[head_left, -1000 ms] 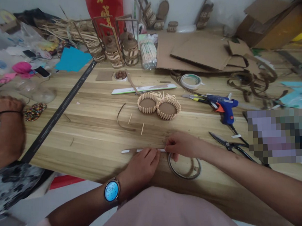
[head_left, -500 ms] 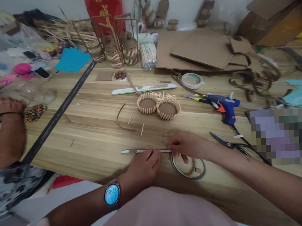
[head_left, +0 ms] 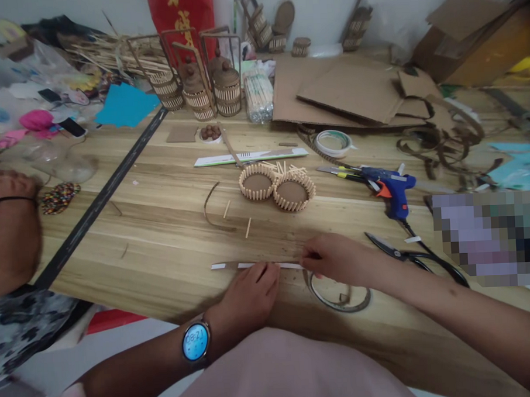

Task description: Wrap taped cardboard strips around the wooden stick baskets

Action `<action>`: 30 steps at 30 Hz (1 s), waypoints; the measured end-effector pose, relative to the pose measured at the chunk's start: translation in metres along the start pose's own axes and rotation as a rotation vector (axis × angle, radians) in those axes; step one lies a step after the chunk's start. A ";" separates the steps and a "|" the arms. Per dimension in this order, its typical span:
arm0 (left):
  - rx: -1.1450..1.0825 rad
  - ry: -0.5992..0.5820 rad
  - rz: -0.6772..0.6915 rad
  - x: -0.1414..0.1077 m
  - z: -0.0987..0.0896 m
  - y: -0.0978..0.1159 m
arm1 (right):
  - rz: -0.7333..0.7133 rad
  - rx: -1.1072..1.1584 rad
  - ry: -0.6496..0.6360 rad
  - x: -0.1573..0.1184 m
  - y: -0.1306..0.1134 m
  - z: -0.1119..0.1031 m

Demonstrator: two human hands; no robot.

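Observation:
A narrow brown strip faced with white tape [head_left: 289, 266] lies along the table near its front edge. My left hand [head_left: 254, 289], with a watch on the wrist, presses the strip down under closely held fingers, its thumb hidden. To the right, my right hand [head_left: 327, 257] pinches the same strip between thumb and fingers. Below that hand a thin brown-grey loop of strip [head_left: 361, 302] rests on the wood. Two round trays edged with short sticks [head_left: 294, 192] stand farther off, beside a curved brown strip [head_left: 207, 210] and two loose sticks.
Scissors [head_left: 392, 248] and a blue glue gun [head_left: 394, 187] lie to the right, with a tape roll [head_left: 333, 141] behind. Cardboard sheets [head_left: 348, 92] and small stick baskets [head_left: 227, 92] stand at the back. Another person's arm [head_left: 16, 233] rests at left.
My right hand has shifted slightly right along the strip, and the loop beneath it has moved right and changed shape. My left hand stays in place.

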State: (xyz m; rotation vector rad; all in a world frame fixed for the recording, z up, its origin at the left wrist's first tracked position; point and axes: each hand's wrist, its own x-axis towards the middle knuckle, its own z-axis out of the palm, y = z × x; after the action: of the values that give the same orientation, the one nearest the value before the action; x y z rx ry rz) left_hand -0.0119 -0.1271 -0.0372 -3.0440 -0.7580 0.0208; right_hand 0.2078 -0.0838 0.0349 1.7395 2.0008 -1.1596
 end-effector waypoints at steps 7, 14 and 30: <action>-0.001 0.019 -0.017 0.002 -0.001 0.000 | -0.046 -0.026 0.009 0.006 0.004 0.004; -0.007 0.009 -0.013 0.003 -0.003 0.000 | -0.076 -0.074 0.058 0.011 0.009 0.010; -0.023 0.065 -0.024 0.008 -0.007 0.000 | -0.060 -0.150 0.101 0.017 0.013 0.018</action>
State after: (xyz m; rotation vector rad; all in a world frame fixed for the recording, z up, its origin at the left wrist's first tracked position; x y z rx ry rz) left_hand -0.0045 -0.1233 -0.0307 -3.0397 -0.7951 -0.0869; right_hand 0.2102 -0.0843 0.0073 1.7053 2.1518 -0.9294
